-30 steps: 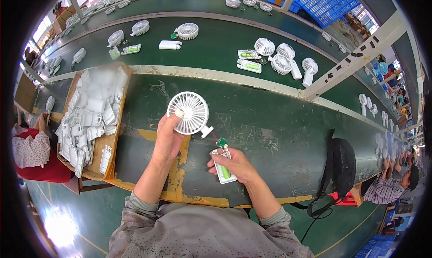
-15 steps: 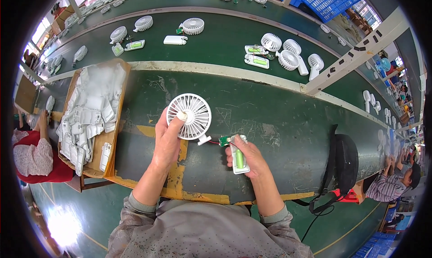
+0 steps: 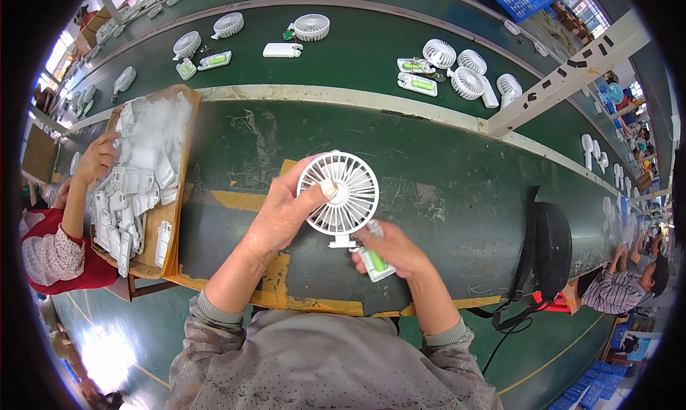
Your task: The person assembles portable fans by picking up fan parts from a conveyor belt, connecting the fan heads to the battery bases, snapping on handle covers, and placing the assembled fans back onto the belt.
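My left hand (image 3: 282, 213) grips a round white fan head (image 3: 355, 211) by its left side, with the thumb, wrapped at its tip in something whitish, lying on the grille. A short stem with a crosspiece points down from the fan head toward me. Just below and to the right, my right hand (image 3: 395, 251) is closed round a white fan handle shell (image 3: 386, 273) holding a green battery (image 3: 372, 259). The right fingers are a little smeared by motion, and the wires and circuit board are mostly hidden behind them.
At my left stands a cardboard box (image 3: 166, 240) of white plastic shells; a co-worker's hand (image 3: 100, 157) reaches into it. Beyond a pale rail (image 3: 343, 102), fan parts (image 3: 312, 27) lie on a green belt. A black bag (image 3: 552, 253) rests at the right beside a slanted post (image 3: 572, 70).
My left hand has carried the fan head right and slightly nearer, close above the handle shell. The circuit board has gone from sight. The co-worker's hand has come to the box.
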`<state>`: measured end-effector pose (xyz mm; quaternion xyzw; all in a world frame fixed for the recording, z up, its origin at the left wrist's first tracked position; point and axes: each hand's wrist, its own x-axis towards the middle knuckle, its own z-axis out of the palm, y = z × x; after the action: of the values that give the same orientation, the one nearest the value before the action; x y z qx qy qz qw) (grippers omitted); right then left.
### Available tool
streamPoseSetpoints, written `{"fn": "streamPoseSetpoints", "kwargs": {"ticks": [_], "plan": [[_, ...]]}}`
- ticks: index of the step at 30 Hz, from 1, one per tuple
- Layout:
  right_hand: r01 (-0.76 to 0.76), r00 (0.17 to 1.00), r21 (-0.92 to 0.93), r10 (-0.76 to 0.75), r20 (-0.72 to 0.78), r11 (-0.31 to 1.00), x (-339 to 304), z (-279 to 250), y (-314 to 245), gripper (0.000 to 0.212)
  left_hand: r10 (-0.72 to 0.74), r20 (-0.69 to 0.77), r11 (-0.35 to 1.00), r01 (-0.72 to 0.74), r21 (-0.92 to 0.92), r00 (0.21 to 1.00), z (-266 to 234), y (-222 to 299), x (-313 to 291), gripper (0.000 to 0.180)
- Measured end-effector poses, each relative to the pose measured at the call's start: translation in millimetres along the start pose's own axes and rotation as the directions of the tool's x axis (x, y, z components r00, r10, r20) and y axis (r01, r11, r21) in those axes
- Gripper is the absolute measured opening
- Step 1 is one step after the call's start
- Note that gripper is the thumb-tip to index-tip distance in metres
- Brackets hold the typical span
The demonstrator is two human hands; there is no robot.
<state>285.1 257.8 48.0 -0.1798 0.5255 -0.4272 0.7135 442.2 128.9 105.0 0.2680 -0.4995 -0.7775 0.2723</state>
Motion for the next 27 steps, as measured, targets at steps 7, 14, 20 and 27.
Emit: {"fn": "streamPoseSetpoints", "kwargs": {"ticks": [7,14,20,27], "plan": [[-0.06,0.98,0.014,0.057,0.189,0.998,-3.6,22.4,7.5,0.032,0.001,0.036,0.999,-0.002,0.049,0.999,6.5,-10.8,0.5,0.049],[0.077,0.992,0.094,-0.085,0.091,0.993,-14.3,28.7,3.2,0.03,0.034,-0.048,0.99,-0.027,0.14,0.998,5.9,-16.5,-2.7,0.052],[0.092,0.994,0.085,-0.097,0.058,0.992,-15.5,33.5,5.9,0.03,0.073,-0.069,0.979,-0.059,0.194,0.995,2.9,-28.0,-6.0,0.054],[0.102,0.989,0.111,-0.113,0.094,0.989,-16.0,33.7,10.3,0.033,0.065,-0.096,0.98,-0.046,0.196,0.993,2.1,-28.5,-6.4,0.052]]}}
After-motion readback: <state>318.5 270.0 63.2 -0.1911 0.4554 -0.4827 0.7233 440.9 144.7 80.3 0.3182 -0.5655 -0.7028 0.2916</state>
